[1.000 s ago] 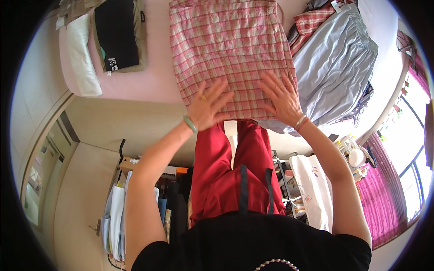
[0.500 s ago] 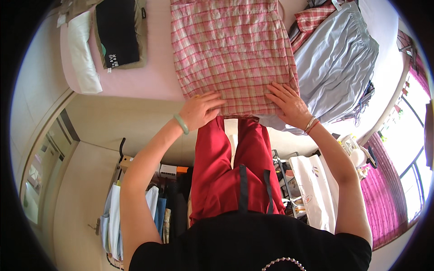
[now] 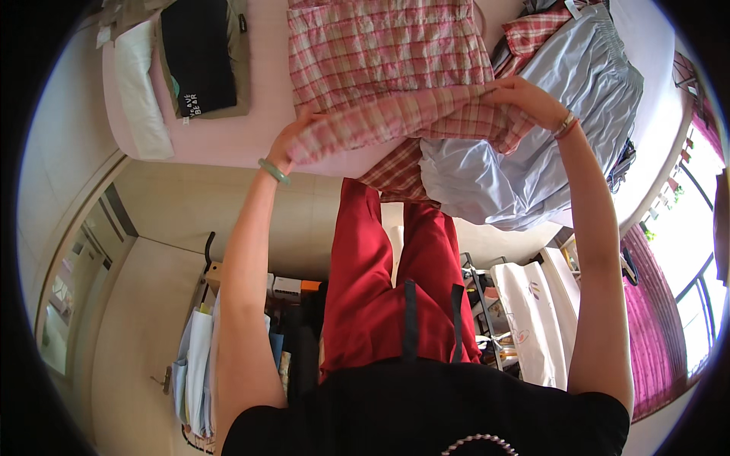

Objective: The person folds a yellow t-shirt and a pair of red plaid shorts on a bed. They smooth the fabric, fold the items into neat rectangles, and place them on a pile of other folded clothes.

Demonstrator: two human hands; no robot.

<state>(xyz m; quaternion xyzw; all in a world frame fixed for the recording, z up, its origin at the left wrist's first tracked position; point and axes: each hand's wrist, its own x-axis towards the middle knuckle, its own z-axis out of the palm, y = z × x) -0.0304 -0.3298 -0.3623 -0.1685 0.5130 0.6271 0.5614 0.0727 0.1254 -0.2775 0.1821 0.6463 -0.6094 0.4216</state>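
A pink-and-beige plaid garment (image 3: 388,57) lies on the bed, its near part lifted off the surface and arched between my hands. My left hand (image 3: 291,142), with a green bangle at the wrist, is closed on the raised part's left end. At the right end, my right hand (image 3: 532,102) pinches the edge, and a flap of cloth hangs below it. Underneath, a red plaid cloth (image 3: 401,169) hangs over the bed's near edge beside a light grey garment with a gathered waistband (image 3: 544,144), which spreads out to the right.
On the bed's pink sheet (image 3: 228,140) to the left lie a folded black garment (image 3: 199,64) and a white pillow-like item (image 3: 141,95). Another red plaid garment (image 3: 530,36) sits at the back right. Hanging clothes (image 3: 196,365) and a rack with a white cloth (image 3: 528,319) stand behind me.
Both hands were lying flat on the spread plaid garment. They have moved apart and raised its near edge away from me, uncovering the red plaid cloth and more of the grey garment.
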